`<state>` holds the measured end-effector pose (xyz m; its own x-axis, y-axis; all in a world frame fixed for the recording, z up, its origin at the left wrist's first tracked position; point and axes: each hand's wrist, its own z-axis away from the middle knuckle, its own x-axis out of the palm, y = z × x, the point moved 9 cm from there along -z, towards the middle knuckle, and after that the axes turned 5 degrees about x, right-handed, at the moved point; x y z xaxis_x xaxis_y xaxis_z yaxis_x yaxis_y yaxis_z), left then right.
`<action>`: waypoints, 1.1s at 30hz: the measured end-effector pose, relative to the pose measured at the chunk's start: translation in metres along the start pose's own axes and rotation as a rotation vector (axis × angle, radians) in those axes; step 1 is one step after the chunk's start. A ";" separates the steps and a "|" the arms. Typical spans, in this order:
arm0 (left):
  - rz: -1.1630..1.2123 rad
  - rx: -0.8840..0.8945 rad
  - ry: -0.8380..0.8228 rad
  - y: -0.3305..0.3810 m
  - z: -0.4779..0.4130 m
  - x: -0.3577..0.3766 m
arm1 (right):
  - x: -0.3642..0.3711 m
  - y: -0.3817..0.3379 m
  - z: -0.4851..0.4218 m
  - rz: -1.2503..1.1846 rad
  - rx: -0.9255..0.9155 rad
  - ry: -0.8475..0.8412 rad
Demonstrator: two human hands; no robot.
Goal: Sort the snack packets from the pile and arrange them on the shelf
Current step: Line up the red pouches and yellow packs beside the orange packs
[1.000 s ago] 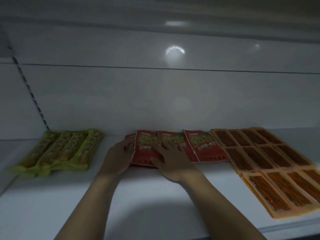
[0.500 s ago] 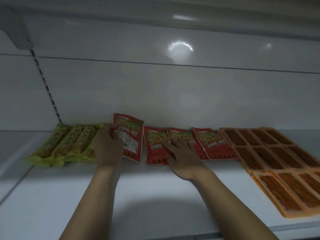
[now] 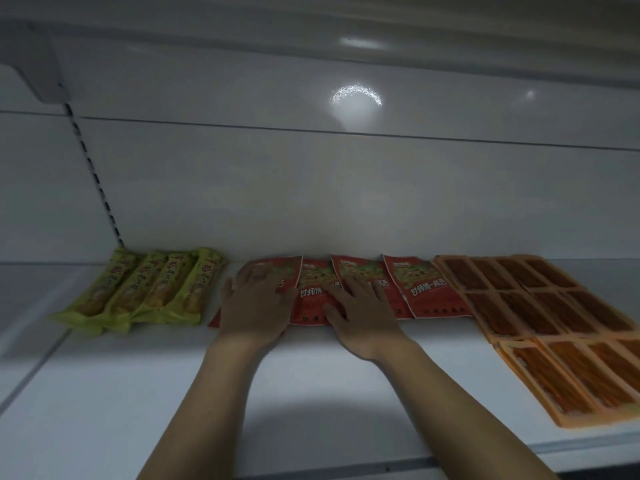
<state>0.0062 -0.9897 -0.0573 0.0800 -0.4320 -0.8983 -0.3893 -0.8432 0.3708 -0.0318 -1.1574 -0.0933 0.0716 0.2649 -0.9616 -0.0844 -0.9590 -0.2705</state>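
Note:
A row of red snack packets (image 3: 426, 289) lies flat along the back of the white shelf (image 3: 311, 393), each overlapping its neighbour. My left hand (image 3: 254, 304) lies flat with spread fingers on the leftmost red packet (image 3: 273, 268), covering most of it. My right hand (image 3: 360, 315) presses flat on the two middle red packets (image 3: 315, 299). To the left lie several yellow-green long packets (image 3: 149, 289) side by side. To the right several orange flat packets (image 3: 540, 317) are laid out in a grid.
The shelf's back wall (image 3: 311, 188) rises just behind the packets. A slotted upright rail (image 3: 93, 171) runs down the wall at the left, with a bracket (image 3: 38, 77) at its top. The shelf's front edge (image 3: 450, 462) crosses the bottom of the view.
My left hand held one red packet upright half a second ago; that packet now lies flat at the left end of the red row under my left palm. My right hand stayed on the row.

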 end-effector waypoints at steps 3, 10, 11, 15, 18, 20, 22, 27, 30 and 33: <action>-0.056 -0.042 -0.166 -0.005 0.006 0.015 | 0.001 0.000 0.001 0.024 -0.005 0.001; -0.100 -0.166 -0.220 -0.015 0.011 0.008 | 0.001 0.000 0.002 0.027 -0.012 -0.014; -0.061 -0.176 -0.180 -0.014 0.010 0.004 | 0.002 0.001 0.002 0.030 -0.012 -0.016; 0.135 -0.159 -0.069 -0.008 0.005 -0.008 | 0.001 0.000 0.000 0.034 -0.013 -0.028; 0.335 -0.164 0.000 -0.007 0.006 -0.023 | 0.001 0.000 0.000 0.039 -0.017 -0.035; 0.676 -0.250 0.062 -0.017 0.007 -0.035 | 0.001 0.000 0.000 0.042 -0.021 -0.035; 1.079 -0.327 0.093 -0.022 0.007 -0.044 | 0.001 0.000 0.000 0.035 -0.022 -0.034; 1.218 -0.442 -0.052 -0.035 0.007 -0.033 | 0.002 0.001 -0.001 0.045 -0.024 -0.041; 0.582 -0.361 0.052 -0.055 0.006 -0.038 | 0.003 0.001 -0.001 0.042 -0.026 -0.051; 0.059 -0.148 0.248 -0.033 0.009 -0.064 | 0.004 0.001 -0.001 0.040 -0.027 -0.063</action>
<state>0.0052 -0.9312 -0.0141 0.2908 -0.5310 -0.7959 -0.2633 -0.8441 0.4670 -0.0309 -1.1576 -0.0973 0.0062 0.2309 -0.9730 -0.0594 -0.9712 -0.2308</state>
